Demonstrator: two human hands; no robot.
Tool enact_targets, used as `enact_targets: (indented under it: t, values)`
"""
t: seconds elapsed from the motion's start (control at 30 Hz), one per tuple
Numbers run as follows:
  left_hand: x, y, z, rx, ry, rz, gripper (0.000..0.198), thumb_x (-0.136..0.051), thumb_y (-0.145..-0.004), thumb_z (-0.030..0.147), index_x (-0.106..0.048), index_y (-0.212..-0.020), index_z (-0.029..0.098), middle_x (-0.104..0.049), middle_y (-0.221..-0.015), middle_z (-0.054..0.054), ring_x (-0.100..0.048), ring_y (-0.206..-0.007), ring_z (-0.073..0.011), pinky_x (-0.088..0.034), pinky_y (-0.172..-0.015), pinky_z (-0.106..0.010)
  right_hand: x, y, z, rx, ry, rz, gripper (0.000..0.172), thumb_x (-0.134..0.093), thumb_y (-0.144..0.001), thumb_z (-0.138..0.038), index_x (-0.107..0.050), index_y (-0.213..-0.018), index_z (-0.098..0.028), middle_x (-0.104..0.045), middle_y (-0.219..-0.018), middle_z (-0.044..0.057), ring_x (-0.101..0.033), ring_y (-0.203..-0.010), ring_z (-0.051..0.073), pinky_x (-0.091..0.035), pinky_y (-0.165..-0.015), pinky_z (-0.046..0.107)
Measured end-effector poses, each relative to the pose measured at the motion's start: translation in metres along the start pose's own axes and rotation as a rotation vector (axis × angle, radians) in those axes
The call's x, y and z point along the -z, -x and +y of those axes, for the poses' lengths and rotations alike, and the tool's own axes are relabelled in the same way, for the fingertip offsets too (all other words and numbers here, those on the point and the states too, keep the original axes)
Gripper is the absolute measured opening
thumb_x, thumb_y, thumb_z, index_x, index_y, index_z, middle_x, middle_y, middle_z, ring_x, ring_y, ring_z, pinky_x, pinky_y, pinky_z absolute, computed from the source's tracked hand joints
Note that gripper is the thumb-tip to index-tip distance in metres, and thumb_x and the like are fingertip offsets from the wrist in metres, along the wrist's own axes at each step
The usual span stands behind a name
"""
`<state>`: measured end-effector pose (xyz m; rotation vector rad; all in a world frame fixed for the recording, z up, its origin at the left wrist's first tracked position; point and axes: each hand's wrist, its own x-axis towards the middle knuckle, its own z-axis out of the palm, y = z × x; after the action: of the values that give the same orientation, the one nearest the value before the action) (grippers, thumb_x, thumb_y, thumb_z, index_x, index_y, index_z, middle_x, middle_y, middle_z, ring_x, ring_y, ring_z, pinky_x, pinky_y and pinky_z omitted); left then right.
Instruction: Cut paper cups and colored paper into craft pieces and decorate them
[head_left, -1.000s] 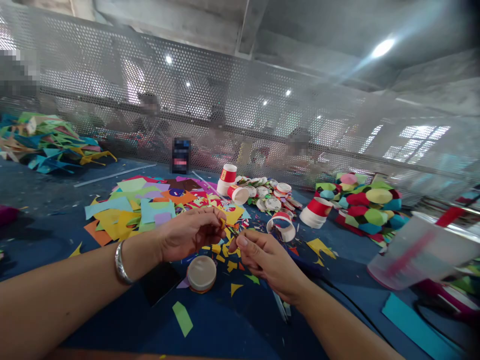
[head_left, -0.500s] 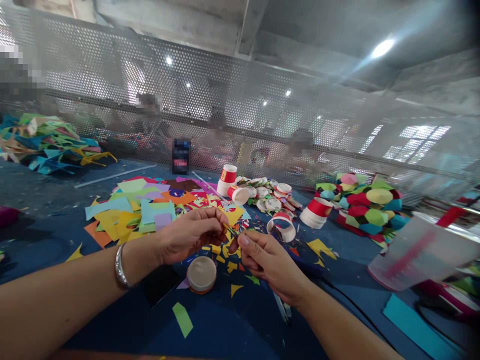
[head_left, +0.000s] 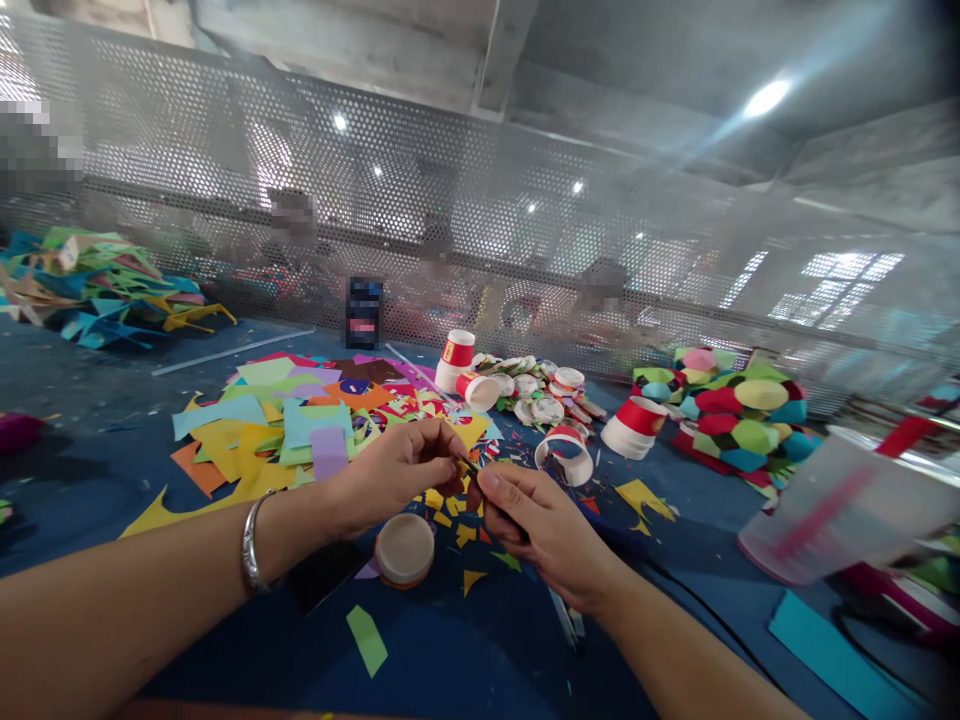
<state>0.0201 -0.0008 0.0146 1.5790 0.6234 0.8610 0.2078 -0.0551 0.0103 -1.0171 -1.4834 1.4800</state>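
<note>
My left hand [head_left: 390,470], with a silver bracelet on its wrist, pinches a small scrap of coloured paper [head_left: 466,464] at its fingertips. My right hand [head_left: 536,520] meets it there, fingers curled round something dark that I cannot make out. Both hands hover over the blue table [head_left: 450,660]. Just below them a cut cup bottom [head_left: 405,548] lies upside down. Paper scraps [head_left: 450,505] litter the table under the fingers.
A heap of coloured paper sheets [head_left: 285,420] lies behind my left hand. Red-and-white paper cups [head_left: 456,358] and cut cup rings [head_left: 564,455] stand behind. Coloured paper balls [head_left: 731,410] pile at right, a clear plastic cup [head_left: 840,510] nearer. A perforated metal screen [head_left: 450,200] backs the table.
Both hands stayed together at the scrap; the left hand's fingers shifted slightly right and closer to the right thumb. The view dropped a little.
</note>
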Motion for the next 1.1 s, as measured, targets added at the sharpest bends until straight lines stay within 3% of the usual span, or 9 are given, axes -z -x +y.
enact_targets:
  t: [0.4, 0.53, 0.6, 0.73, 0.83, 0.97, 1.1]
  values:
    - [0.002, -0.001, -0.004, 0.048, -0.003, -0.01, 0.011, -0.062, -0.078, 0.022, -0.058, -0.087, 0.018, -0.063, -0.073, 0.001, -0.06, -0.069, -0.0124, -0.045, -0.068, -0.026, -0.002, 0.001, -0.003, -0.048, 0.023, 0.041, 0.041, -0.059, -0.091, -0.054, -0.052, -0.072, -0.019, -0.023, -0.053, -0.01, -0.014, -0.046, 0.007, -0.008, -0.042, 0.023]
    - [0.02, -0.005, -0.007, 0.069, -0.231, -0.017, 0.011, -0.058, -0.075, 0.019, -0.06, -0.086, 0.019, -0.063, -0.072, 0.001, -0.059, -0.066, -0.0134, -0.046, -0.064, -0.025, -0.001, 0.002, -0.005, -0.015, 0.03, 0.048, 0.038, -0.061, -0.091, -0.052, -0.053, -0.075, -0.018, -0.025, -0.057, -0.009, -0.015, -0.049, 0.008, -0.008, -0.042, 0.023]
    - [0.032, -0.007, -0.009, 0.01, -0.535, 0.006, 0.01, -0.058, -0.073, 0.017, -0.064, -0.081, 0.019, -0.065, -0.074, 0.0, -0.058, -0.066, -0.014, -0.044, -0.062, -0.024, 0.0, 0.002, -0.006, 0.002, 0.028, 0.06, 0.036, -0.063, -0.09, -0.05, -0.053, -0.076, -0.018, -0.026, -0.059, -0.009, -0.015, -0.05, 0.008, -0.009, -0.042, 0.023]
    - [0.046, -0.007, -0.012, 0.035, -0.629, -0.019, 0.014, -0.061, -0.069, 0.015, -0.071, -0.077, 0.021, -0.068, -0.068, 0.001, -0.057, -0.061, -0.0145, -0.039, -0.056, -0.022, 0.001, 0.001, -0.005, 0.011, 0.063, 0.101, 0.036, -0.061, -0.091, -0.051, -0.052, -0.076, -0.019, -0.027, -0.058, -0.009, -0.016, -0.049, 0.008, -0.01, -0.042, 0.023]
    - [0.043, -0.003, -0.011, 0.009, -0.675, -0.045, 0.017, -0.063, -0.07, 0.015, -0.074, -0.081, 0.023, -0.07, -0.07, 0.0, -0.057, -0.061, -0.0146, -0.037, -0.054, -0.022, 0.002, 0.001, -0.005, 0.022, 0.083, 0.114, 0.036, -0.061, -0.091, -0.051, -0.053, -0.077, -0.019, -0.028, -0.057, -0.009, -0.016, -0.048, 0.008, -0.01, -0.042, 0.024]
    - [0.035, 0.002, -0.005, -0.126, -0.82, -0.045, 0.019, -0.07, -0.072, 0.021, -0.076, -0.09, 0.025, -0.071, -0.083, -0.003, -0.057, -0.07, -0.017, -0.036, -0.058, -0.023, 0.003, 0.0, -0.004, 0.037, 0.101, 0.113, 0.034, -0.063, -0.09, -0.049, -0.052, -0.076, -0.02, -0.025, -0.056, -0.009, -0.016, -0.048, 0.008, -0.01, -0.042, 0.025]
    - [0.032, 0.0, -0.006, -0.097, -0.873, -0.092, 0.021, -0.074, -0.071, 0.031, -0.074, -0.091, 0.023, -0.069, -0.086, -0.005, -0.057, -0.071, -0.0183, -0.036, -0.059, -0.024, 0.003, -0.001, -0.003, 0.044, 0.139, 0.125, 0.033, -0.063, -0.09, -0.049, -0.053, -0.076, -0.02, -0.027, -0.058, -0.008, -0.019, -0.049, 0.008, -0.011, -0.042, 0.025]
